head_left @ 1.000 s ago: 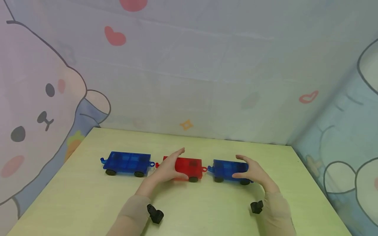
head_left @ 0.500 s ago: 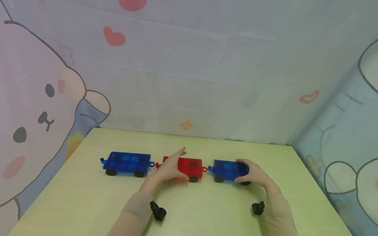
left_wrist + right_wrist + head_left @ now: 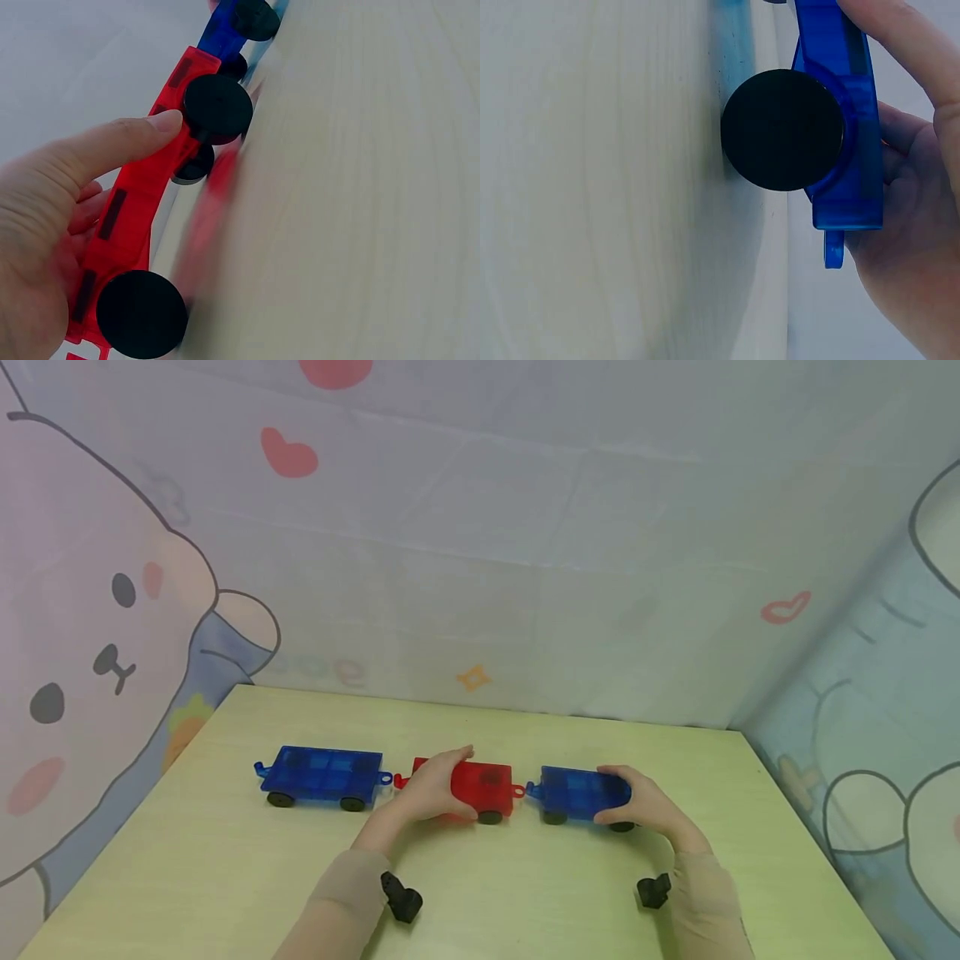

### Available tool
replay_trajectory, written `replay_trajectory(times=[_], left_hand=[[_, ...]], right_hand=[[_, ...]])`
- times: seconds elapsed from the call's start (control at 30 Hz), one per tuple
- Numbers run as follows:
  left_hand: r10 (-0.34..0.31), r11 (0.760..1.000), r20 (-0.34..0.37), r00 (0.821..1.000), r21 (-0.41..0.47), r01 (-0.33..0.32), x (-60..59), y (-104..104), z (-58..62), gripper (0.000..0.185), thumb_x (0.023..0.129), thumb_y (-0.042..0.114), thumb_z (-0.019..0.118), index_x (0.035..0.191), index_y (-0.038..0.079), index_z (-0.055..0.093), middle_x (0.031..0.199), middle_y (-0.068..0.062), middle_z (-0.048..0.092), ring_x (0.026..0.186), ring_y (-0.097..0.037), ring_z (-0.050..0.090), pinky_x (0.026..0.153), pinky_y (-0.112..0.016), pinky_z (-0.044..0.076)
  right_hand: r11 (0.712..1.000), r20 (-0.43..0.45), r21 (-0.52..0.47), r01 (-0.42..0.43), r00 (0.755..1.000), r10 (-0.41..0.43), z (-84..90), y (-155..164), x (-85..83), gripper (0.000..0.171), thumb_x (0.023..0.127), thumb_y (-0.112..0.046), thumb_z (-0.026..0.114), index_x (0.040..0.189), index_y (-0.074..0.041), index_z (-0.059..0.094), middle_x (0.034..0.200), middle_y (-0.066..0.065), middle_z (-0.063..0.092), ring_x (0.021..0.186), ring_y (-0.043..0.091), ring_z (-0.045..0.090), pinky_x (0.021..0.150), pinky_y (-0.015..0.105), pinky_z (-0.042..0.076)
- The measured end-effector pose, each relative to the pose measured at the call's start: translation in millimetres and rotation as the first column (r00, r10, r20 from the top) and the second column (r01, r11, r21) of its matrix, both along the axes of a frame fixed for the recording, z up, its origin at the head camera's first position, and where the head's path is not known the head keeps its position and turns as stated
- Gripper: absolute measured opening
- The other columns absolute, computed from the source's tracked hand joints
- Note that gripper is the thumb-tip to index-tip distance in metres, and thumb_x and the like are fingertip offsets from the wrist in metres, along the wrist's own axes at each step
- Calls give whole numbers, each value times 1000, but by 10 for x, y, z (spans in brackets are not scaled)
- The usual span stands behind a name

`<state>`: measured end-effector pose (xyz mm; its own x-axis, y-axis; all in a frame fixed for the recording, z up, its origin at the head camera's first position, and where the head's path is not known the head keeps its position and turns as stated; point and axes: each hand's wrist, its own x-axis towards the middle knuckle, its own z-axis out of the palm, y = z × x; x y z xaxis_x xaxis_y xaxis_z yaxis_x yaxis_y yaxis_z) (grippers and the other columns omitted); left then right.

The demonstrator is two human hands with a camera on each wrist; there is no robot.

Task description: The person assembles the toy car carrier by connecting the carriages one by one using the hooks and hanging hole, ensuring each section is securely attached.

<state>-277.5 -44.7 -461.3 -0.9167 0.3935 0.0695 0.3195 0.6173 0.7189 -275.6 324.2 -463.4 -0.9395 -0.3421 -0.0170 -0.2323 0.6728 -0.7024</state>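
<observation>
Three flat toy wagons with black wheels stand in a row on the pale wooden table (image 3: 225, 877). My left hand (image 3: 429, 789) grips the red wagon (image 3: 483, 787) in the middle, thumb on its near edge and fingers over the far edge. That wagon shows in the left wrist view as a red wagon (image 3: 142, 202) under my thumb (image 3: 112, 150). My right hand (image 3: 637, 806) grips the right end of a blue wagon (image 3: 573, 791); the right wrist view shows this blue wagon (image 3: 840, 112) and one black wheel (image 3: 782, 129). Red and blue hooks nearly touch.
A second, longer blue wagon (image 3: 322, 772) stands untouched at the left end of the row. Printed fabric walls with cartoon animals close the table in at the back (image 3: 480, 568), left and right. A black wrist camera mount (image 3: 401, 897) sits on each forearm.
My right hand has closed from hovering over the blue wagon to gripping its right end. My left hand's fingers have curled lower over the red wagon. The wagons have barely shifted.
</observation>
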Motion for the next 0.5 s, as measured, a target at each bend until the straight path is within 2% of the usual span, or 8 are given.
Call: replay_trajectory(times=[0.2,0.5], left_hand=[[11,999,17,1000,46,-12,16,10,4,94,66,22,88,146,5,41,139,-6,54,130,-29,45,103,-53,43],[31,996,7,999,78,-32,19,13,-3,91,66,22,88,144,5,44,139,-7,54,128,-29,46,101,-51,45]], right_hand=[[1000,-8,2,-11,1000,11,-16,9,8,86,73,-33,84,141,-1,44,147,22,39,137,45,31,108,61,31],[1000,-5,7,-5,1000,5,-7,7,5,86,73,-33,84,142,-2,44,147,22,40,136,45,32,107,61,31]])
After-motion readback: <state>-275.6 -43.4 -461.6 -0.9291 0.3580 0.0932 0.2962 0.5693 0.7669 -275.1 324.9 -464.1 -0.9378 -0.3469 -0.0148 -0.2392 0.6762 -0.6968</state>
